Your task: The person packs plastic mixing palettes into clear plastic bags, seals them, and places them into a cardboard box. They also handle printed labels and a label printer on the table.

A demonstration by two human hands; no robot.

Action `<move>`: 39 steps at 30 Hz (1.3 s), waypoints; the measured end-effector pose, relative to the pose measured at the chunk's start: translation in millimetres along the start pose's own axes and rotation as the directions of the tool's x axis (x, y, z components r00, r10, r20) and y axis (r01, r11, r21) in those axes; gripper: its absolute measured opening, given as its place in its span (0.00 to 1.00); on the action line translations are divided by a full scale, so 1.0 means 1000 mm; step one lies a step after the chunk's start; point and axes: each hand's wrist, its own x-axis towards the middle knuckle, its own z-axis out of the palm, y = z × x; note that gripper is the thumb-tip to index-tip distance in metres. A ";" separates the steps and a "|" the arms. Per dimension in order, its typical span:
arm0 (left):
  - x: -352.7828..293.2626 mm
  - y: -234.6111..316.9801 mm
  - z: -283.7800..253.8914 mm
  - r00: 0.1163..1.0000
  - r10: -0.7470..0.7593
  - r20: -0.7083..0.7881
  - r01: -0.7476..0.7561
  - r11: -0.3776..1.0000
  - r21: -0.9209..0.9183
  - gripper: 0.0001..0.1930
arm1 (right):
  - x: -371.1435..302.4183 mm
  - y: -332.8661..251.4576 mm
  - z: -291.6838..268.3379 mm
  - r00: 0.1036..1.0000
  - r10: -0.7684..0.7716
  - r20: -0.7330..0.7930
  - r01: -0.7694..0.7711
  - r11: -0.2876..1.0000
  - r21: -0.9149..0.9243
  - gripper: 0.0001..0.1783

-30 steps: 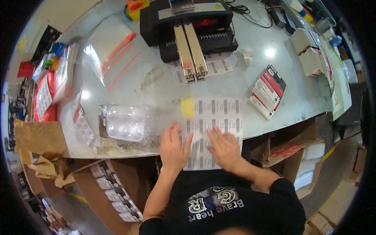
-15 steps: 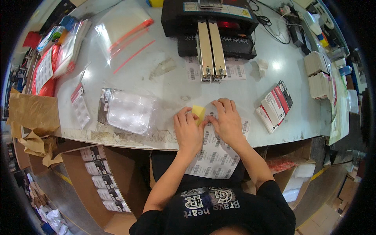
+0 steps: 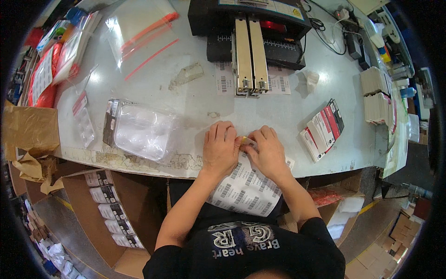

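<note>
A white sheet of barcode labels point(image 3: 242, 188) hangs from the near edge of the table over my lap. At its top edge my left hand point(image 3: 220, 149) and my right hand point(image 3: 268, 156) meet, fingers curled and thumbs together. A small bit of a yellow paper slip point(image 3: 244, 138) peeks out between the fingertips; the rest of it is hidden, seemingly in my left hand. My right fingers pinch the sheet's upper edge, where a corner is bent up.
Beyond my hands stands a black machine point(image 3: 253, 28) with two metal rails over another label sheet point(image 3: 224, 83). Clear blister packs point(image 3: 144, 132) lie left, red-and-white cards point(image 3: 321, 130) right. Below the table edge stand an open carton point(image 3: 88, 223) of packs and another box point(image 3: 346, 186).
Both hands have drawn together at the sheet's top edge. The yellow slip, plainly visible before, is now nearly covered by my fingers. The whole view has shifted slightly.
</note>
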 end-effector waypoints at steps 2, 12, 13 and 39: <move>0.001 0.001 -0.005 0.995 -0.093 0.048 0.100 0.976 -0.195 0.07 | -0.001 0.000 0.000 0.998 -0.046 -0.039 0.048 0.997 0.052 0.12; 0.011 -0.001 -0.025 0.819 -0.405 0.407 0.571 0.503 -0.649 0.14 | 0.002 0.008 0.003 0.881 -0.388 -0.269 0.393 0.919 -0.038 0.17; 0.012 -0.003 -0.025 0.803 -0.410 0.432 0.591 0.456 -0.665 0.14 | 0.002 0.008 0.003 0.852 -0.435 -0.292 0.431 0.899 -0.081 0.17; -0.027 0.003 -0.041 0.916 0.124 -0.382 -0.223 0.948 -0.227 0.17 | 0.079 -0.085 -0.041 0.955 -0.248 -0.163 0.297 0.780 0.551 0.05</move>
